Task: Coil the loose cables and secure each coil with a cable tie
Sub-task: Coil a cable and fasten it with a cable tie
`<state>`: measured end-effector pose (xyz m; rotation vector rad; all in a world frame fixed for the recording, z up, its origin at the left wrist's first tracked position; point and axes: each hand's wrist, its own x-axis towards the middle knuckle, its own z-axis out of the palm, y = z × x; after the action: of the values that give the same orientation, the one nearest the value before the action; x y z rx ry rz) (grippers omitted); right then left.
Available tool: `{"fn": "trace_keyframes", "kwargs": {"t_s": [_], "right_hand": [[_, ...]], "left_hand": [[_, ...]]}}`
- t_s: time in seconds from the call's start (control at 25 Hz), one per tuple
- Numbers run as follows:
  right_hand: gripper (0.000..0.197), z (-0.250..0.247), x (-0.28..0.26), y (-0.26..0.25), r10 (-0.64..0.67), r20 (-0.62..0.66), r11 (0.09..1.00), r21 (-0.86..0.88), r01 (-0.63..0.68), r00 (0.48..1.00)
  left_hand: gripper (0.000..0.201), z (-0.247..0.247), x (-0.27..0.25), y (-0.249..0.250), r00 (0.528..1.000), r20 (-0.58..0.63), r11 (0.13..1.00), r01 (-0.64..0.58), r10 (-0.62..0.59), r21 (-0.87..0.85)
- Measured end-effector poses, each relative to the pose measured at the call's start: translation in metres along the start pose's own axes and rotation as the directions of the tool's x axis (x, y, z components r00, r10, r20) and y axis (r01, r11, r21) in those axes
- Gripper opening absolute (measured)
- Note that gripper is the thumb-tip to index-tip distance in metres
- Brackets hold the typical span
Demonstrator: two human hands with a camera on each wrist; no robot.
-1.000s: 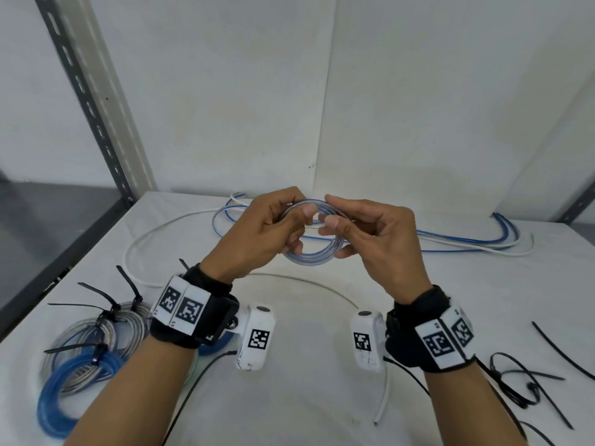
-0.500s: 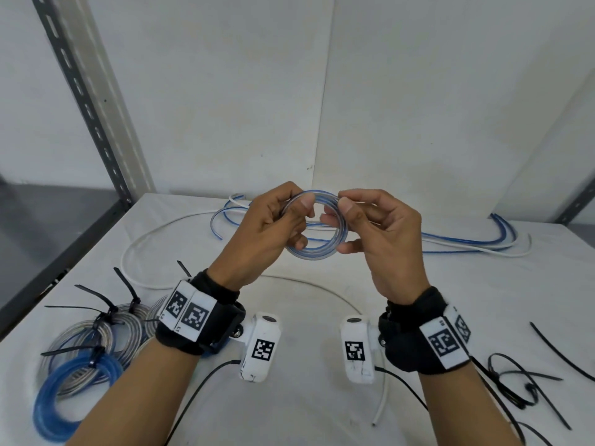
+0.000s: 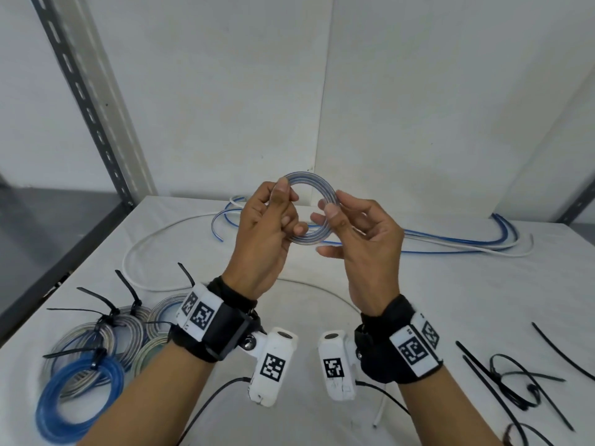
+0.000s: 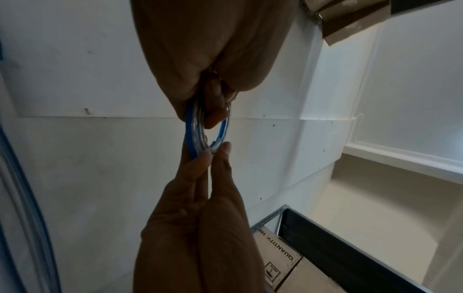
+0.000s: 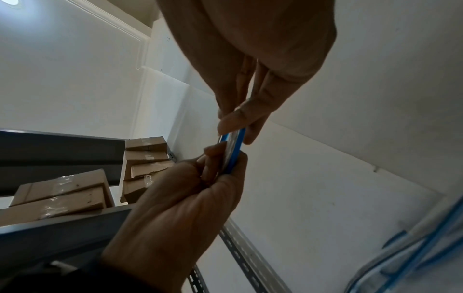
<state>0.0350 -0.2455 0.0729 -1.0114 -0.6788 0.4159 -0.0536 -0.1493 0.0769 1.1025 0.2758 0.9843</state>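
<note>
Small coil (image 3: 309, 211) of clear-and-blue cable held mid-frame above the white table (image 3: 322, 317), left hand (image 3: 264, 233) pinching its left arc between thumb and fingers, right hand (image 3: 363, 239) pinching its right arc at thumb and fingertips.

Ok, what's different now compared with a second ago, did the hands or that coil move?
Both hands raised the small coil higher above the table and turned it more upright. The left hand now pinches it near the top; the right hand holds its right side. Neither let go. The tied coils, loose cables and spare ties stayed put.
</note>
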Motion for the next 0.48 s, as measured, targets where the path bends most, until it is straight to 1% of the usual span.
{"fn": "trace_keyframes", "kwargs": {"t_s": [0.08,0.16,0.2,0.24,0.28,0.32,0.4,0.44,0.48], "right_hand": [[0.02,0.001,-0.001,0.002,0.012,0.021,1.0,-0.001,-0.012,1.0],[0.021,-0.002,0.003,0.0,-0.023,0.03,1.0,-0.016,0.023,0.999],[0.021,-0.005,0.006,-0.002,-0.038,0.05,0.998,-0.041,0.04,0.998],[0.021,-0.01,0.009,-0.004,-0.047,0.089,0.995,-0.087,0.055,0.995],[0.021,-0.018,0.014,-0.007,-0.049,0.153,0.985,-0.154,0.073,0.987],[0.021,-0.026,0.018,-0.012,-0.044,0.234,0.968,-0.231,0.1,0.971],[0.019,-0.039,0.023,-0.019,-0.004,0.375,0.915,-0.372,0.154,0.927],[0.018,-0.043,0.024,-0.021,0.03,0.423,0.889,-0.425,0.169,0.905],[0.017,-0.046,0.025,-0.023,0.063,0.46,0.867,-0.464,0.18,0.885]], "left_hand": [[0.03,-0.002,0.002,0.0,1.0,-0.001,0.999,0.02,-0.02,-0.038],[0.031,-0.003,0.004,0.001,0.998,0.036,0.997,0.054,-0.052,-0.062],[0.032,-0.005,0.005,0.002,0.995,0.072,0.996,0.076,-0.073,-0.039],[0.033,-0.008,0.005,0.004,0.988,0.126,0.995,0.092,-0.094,0.027],[0.035,-0.014,0.006,0.007,0.975,0.194,0.987,0.08,-0.106,0.138],[0.033,-0.02,0.007,0.01,0.958,0.266,0.958,0.029,-0.108,0.284],[0.027,-0.028,0.005,0.017,0.919,0.377,0.833,-0.116,-0.118,0.542],[0.023,-0.031,0.004,0.02,0.906,0.401,0.769,-0.16,-0.134,0.619],[0.019,-0.032,0.003,0.023,0.9,0.407,0.724,-0.175,-0.158,0.667]]}}
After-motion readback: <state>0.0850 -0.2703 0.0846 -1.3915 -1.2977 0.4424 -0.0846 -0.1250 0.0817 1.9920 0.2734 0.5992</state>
